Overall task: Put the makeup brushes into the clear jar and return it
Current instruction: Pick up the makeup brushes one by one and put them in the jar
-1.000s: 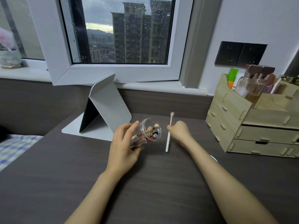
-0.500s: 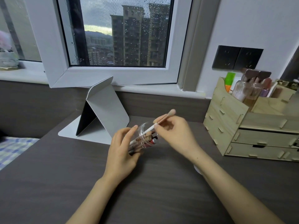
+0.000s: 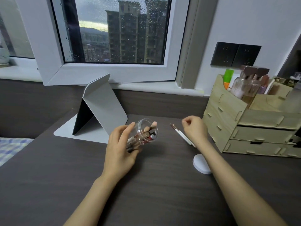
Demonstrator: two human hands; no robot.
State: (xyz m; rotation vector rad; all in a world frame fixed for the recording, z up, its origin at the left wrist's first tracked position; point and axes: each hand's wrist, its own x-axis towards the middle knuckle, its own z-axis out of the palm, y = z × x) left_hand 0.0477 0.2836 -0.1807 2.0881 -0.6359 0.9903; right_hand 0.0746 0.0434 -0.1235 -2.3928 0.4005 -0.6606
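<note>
My left hand [image 3: 119,149] grips the clear jar [image 3: 143,132], tilted with its mouth toward the upper right above the dark desk. Several makeup brushes lie inside it, pink tips showing at the mouth. Two white-handled brushes [image 3: 181,135] lie on the desk to the right of the jar, their dark tips pointing up and left. My right hand [image 3: 195,129] hovers just over their handles, fingers loosely curled, holding nothing that I can see. The lower ends of those brushes are hidden behind my right wrist.
A wooden drawer organizer [image 3: 254,121] with bottles on top stands at the right. A grey folded stand [image 3: 99,110] sits behind the jar. A small white oval lid [image 3: 201,163] lies on the desk [image 3: 48,176] by my right forearm.
My right hand slid a brush into the jar, let go of it, and moved right to the brushes on the desk. The jar stays tilted in my left hand.
</note>
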